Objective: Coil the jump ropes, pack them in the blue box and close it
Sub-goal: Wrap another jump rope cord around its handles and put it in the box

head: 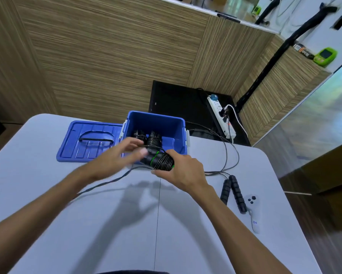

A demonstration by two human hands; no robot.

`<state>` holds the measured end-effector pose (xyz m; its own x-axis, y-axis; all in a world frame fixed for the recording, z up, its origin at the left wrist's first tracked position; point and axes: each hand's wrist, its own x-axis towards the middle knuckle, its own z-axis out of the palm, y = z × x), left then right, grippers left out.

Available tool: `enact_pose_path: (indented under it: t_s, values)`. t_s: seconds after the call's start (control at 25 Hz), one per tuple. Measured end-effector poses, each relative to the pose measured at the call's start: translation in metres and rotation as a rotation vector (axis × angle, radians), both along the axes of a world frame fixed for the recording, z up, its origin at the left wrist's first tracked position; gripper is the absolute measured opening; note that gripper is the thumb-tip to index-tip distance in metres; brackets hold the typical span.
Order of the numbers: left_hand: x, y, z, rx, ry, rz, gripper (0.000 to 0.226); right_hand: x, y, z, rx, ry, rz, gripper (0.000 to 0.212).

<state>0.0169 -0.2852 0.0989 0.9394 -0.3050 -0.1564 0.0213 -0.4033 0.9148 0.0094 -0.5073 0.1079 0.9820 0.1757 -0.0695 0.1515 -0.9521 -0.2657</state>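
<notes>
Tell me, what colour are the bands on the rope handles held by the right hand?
Green, on black handles, seen in the head view.

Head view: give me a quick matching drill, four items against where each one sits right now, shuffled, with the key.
Items:
1. blue lid
2. green-banded rope bundle
3. spare rope handles
4. coiled ropes

Places:
A. inside the blue box
B. flat on the table, left of the box
C. gripped in the right hand
D. on the table beside the white controller

Pairs: 1-B, 2-C, 3-D, 4-A
</notes>
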Motion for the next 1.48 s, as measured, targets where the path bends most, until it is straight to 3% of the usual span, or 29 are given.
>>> enact_pose_path:
  t_s: [0.12, 0.2, 0.36, 0.52, 0.6, 0.64, 0.72, 0.84, 1.0, 1.2, 1.4, 1.48]
  values:
    - [-0.019, -0.018, -0.014, 0.279, -0.234, -0.123, 0.099, 0.002, -0.001, -0.004, 0.065, 0.047, -0.047, 0.061]
    - [-0.021, -0.026, -0.03, 0.319, -0.265, -0.105, 0.109, 0.001, -0.005, -0.005, 0.117, 0.063, -0.056, 0.064]
    - [-0.019, -0.044, -0.035, 0.187, -0.353, 0.09, 0.058, -0.002, -0.011, -0.003, 0.144, 0.099, -0.057, 0.067]
    - [-0.003, -0.04, -0.01, 0.245, -0.218, 0.016, 0.033, -0.004, -0.017, -0.012, 0.037, 0.067, -0.049, 0.069]
    - [0.003, -0.041, 0.009, 0.413, -0.151, -0.061, 0.02, -0.006, -0.017, -0.018, -0.003, 0.06, -0.023, 0.067]
    - [0.006, -0.042, 0.019, 0.572, -0.201, -0.089, 0.017, -0.007, -0.016, -0.02, -0.016, 0.06, -0.003, 0.067]
    - [0.015, -0.041, 0.037, 0.934, -0.392, -0.149, 0.033, -0.01, -0.014, -0.021, -0.048, 0.045, 0.036, 0.068]
    - [0.034, -0.043, 0.056, 1.13, -0.53, -0.229, 0.045, -0.015, -0.007, -0.018, -0.116, -0.011, 0.11, 0.069]
    - [0.041, -0.067, 0.061, 1.083, -0.484, -0.252, 0.039, -0.024, 0.01, -0.023, -0.178, -0.079, 0.169, 0.063]
    - [0.026, -0.079, 0.045, 0.791, -0.306, 0.054, 0.049, -0.021, 0.005, -0.032, -0.214, -0.114, 0.102, 0.056]
    - [0.026, -0.068, 0.048, 0.539, -0.149, 0.216, 0.052, -0.019, -0.005, -0.04, -0.156, -0.171, 0.167, 0.057]
    - [0.016, -0.073, 0.046, 0.523, -0.134, 0.212, 0.049, -0.015, -0.006, -0.04, -0.148, -0.183, 0.128, 0.056]
